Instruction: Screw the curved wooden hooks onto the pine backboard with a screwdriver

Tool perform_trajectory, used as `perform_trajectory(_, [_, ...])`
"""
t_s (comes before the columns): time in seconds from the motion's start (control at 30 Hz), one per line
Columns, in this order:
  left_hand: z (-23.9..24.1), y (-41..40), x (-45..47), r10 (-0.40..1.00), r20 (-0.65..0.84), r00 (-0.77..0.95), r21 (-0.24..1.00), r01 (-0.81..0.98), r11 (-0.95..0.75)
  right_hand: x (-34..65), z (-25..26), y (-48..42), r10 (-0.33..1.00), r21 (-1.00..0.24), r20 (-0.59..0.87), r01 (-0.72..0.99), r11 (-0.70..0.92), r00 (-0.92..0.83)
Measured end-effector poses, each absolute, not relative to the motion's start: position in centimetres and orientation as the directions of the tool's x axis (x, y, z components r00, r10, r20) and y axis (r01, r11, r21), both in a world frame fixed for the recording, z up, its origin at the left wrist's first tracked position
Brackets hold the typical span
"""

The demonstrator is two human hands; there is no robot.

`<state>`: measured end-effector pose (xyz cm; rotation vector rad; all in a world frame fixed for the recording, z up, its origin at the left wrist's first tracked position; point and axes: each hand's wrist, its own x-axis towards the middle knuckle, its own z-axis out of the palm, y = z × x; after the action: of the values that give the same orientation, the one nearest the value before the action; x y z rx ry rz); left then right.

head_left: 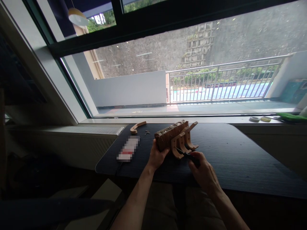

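Note:
My left hand (157, 155) is wrapped round the near left end of a rough-faced wooden block (165, 136), tilted up above the table. Several curved wooden hooks (181, 138) stand along the block's right side. In my closed right hand (204, 171) is a dark-handled screwdriver (192, 157). Its thin shaft points left, and the tip meets the nearest hook, though a screw there is too small to make out. One loose curved wooden hook (137, 127) lies at the table's back left, with a few small screws (147, 132) beside it.
A pale, pixelated flat object (129, 149) rests on the dark table (230, 159), left of my left hand. Behind the table runs a window sill with tape rolls (254, 119) and a green cloth (291, 117) at the right. A radiator (96, 130) stands at the left.

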<state>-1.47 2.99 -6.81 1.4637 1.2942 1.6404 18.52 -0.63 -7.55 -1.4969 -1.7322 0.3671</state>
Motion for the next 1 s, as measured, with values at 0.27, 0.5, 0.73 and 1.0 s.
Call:
perform_trajectory(0.27, [-6.52,2.8,-1.35,0.89,0.386,-0.241,0.921,0.165,-0.354,18.75,-8.28,-0.32,0.895,-0.68,0.445,0.653,0.334,0.005])
perform_trajectory(0.5, [-6.55,2.74,-1.43,0.889,0.382,-0.253,0.919,0.205,-0.336,18.9,-8.27,-0.28,0.904,-0.689,0.428,0.649,0.321,0.007])
perform_trajectory(0.73, [-6.23,2.53,-1.41,0.894,0.377,-0.244,0.918,0.224,-0.326,19.03,-8.24,-0.2,0.884,-0.688,0.468,0.628,0.365,-0.001])
perform_trajectory(1.0, [-6.56,2.73,-1.49,0.891,0.389,-0.237,0.915,0.217,-0.341,18.68,-7.67,-0.24,0.892,-0.637,0.448,0.68,0.363,-0.058])
